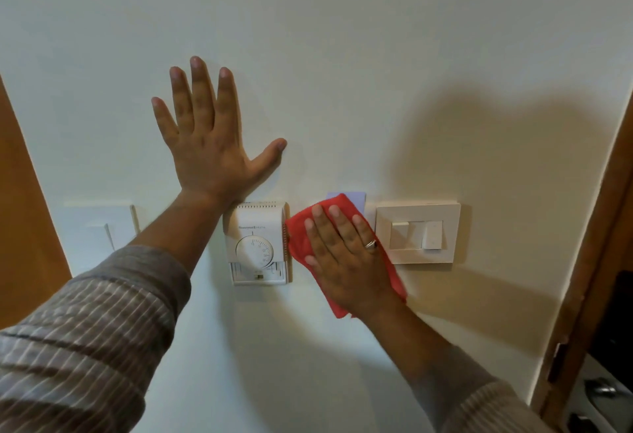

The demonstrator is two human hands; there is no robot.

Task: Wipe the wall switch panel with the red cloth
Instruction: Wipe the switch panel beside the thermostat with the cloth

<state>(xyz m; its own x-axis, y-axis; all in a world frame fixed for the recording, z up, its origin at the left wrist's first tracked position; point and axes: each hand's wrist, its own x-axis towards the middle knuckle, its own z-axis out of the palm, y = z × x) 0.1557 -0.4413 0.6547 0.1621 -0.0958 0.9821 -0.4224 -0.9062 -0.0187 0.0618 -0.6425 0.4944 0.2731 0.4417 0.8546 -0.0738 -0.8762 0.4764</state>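
My right hand (342, 254) lies flat on the red cloth (299, 237) and presses it against the wall, between the thermostat and a white wall switch panel (418, 216). The cloth hides a pale panel or card holder (356, 198); only its top edge shows above the cloth. The switch panel to the right is uncovered, with a rocker and a small switch showing. My left hand (209, 144) rests flat on the bare wall above the thermostat, fingers spread, holding nothing.
A white dial thermostat (257, 244) is mounted just left of the cloth. Another white plate (99, 227) sits farther left on the wall. A wooden door frame (596, 261) runs along the right, a brown wooden surface (24, 227) along the left.
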